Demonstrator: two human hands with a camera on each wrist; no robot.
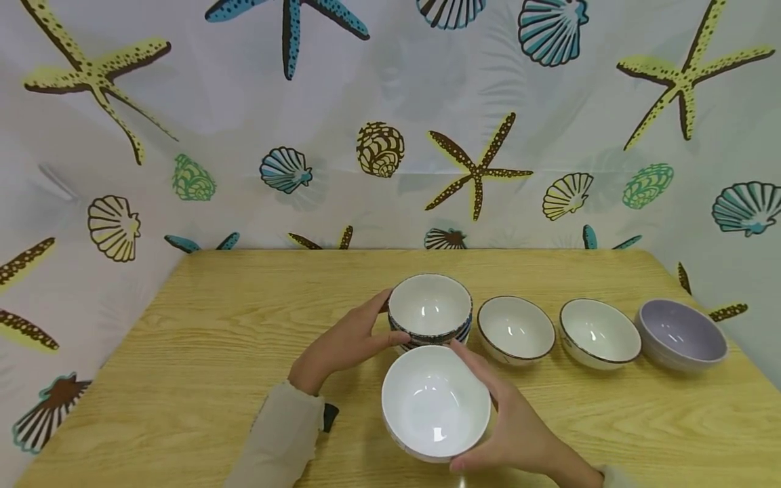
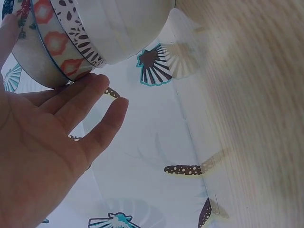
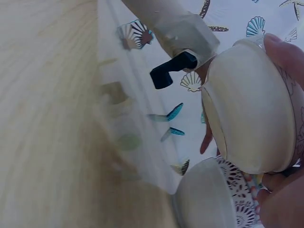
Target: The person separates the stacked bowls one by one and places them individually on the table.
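Observation:
My right hand (image 1: 509, 423) holds a white bowl (image 1: 436, 403) by its right side, thumb near the front and fingers at the back. It hangs above the table, close in front of a stack of bowls (image 1: 430, 308). The left hand (image 1: 342, 346) grips this stack from the left, thumb at the front rim and fingers round the far side. Patterned bands in dark, orange and brown show on the stacked bowls (image 2: 57, 42) in the left wrist view. The right wrist view shows the held bowl's plain cream lower side (image 3: 251, 109) above the stack (image 3: 204, 194).
To the right of the stack stand two white bowls with dark rims, one nearer (image 1: 515, 329) and one farther right (image 1: 600, 332), then a purple bowl (image 1: 681, 335). The wooden table (image 1: 201, 352) ends at a cloth (image 1: 244, 115) printed with shells and starfish.

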